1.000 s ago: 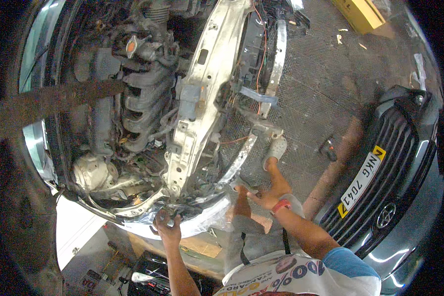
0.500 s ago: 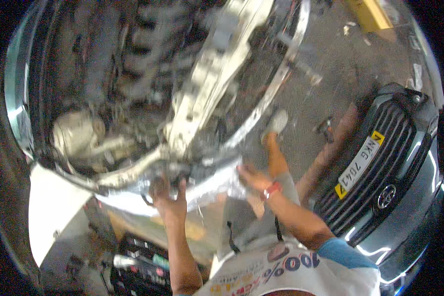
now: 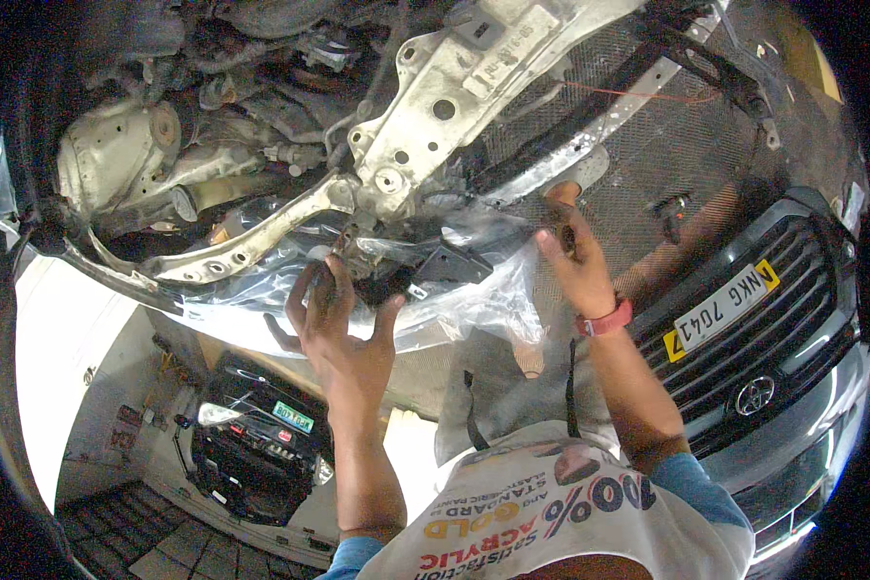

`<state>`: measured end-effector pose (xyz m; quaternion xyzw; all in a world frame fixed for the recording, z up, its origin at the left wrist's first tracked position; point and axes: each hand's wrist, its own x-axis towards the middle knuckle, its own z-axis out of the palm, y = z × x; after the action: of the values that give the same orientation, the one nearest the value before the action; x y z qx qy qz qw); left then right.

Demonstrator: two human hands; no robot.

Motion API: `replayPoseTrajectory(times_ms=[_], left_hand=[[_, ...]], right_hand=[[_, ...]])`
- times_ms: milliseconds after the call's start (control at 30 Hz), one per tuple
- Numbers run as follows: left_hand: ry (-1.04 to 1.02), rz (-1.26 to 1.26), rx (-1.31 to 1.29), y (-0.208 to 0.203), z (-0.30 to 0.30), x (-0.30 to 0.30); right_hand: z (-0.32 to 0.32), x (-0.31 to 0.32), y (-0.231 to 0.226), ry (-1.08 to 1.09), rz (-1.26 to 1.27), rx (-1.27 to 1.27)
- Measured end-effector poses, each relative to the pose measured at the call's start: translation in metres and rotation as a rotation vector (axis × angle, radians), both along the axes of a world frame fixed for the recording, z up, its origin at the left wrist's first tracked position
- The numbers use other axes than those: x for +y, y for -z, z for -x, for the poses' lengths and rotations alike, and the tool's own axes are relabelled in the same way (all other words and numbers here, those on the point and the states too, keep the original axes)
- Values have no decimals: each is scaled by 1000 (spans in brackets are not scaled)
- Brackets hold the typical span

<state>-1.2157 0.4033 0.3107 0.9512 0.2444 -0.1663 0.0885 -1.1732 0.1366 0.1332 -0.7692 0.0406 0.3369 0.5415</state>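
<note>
A clear plastic sheet (image 3: 498, 280) drapes over the front corner of a car with its front taken apart. My left hand (image 3: 343, 324) rests against the sheet with fingers spread, beside a dark bracket (image 3: 454, 263). Thumb and fingers apart, my right hand (image 3: 582, 275) is at the sheet's right edge; whether it touches the plastic I cannot tell. A red band circles my right wrist. Beyond the hands runs a pale metal radiator support (image 3: 396, 159) with round holes.
Engine parts (image 3: 261, 135) fill the far left. A dark car with a black grille (image 3: 725, 280) stands close on my right. A small dark tool (image 3: 671, 213) lies on the floor. At lower left are a white panel (image 3: 58, 338) and another black car (image 3: 251, 435).
My right hand has moved away from me and to the right along the sheet. My left hand has shifted slightly farther away. The view has steadied and turned a little.
</note>
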Motion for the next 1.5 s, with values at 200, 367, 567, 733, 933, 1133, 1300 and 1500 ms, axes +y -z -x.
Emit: replayPoseTrajectory(times_ms=[200,367,567,733,933,1133,1300,1500], left_hand=[[-38,-35,110,0,-5,2],[-65,25,40,5,0,9],[-52,14,24,0,-5,8],[-107,22,-13,-4,0,10],[-105,-15,-21,-6,18,17],[-90,49,-12,-7,18,23],[-134,102,-45,-4,16,21],[-177,151,-80,2,16,19]], right_hand=[[-89,51,-34,-485,-94,-150],[-115,103,-68,-537,-374,175],[-81,147,-92,-604,-112,-233],[-78,161,-97,-450,96,-96],[-84,137,-91,-501,59,-215],[-72,101,-96,-555,-56,-350],[-40,98,-70,-423,-117,-379],[-31,113,-74,-260,-131,-368]])
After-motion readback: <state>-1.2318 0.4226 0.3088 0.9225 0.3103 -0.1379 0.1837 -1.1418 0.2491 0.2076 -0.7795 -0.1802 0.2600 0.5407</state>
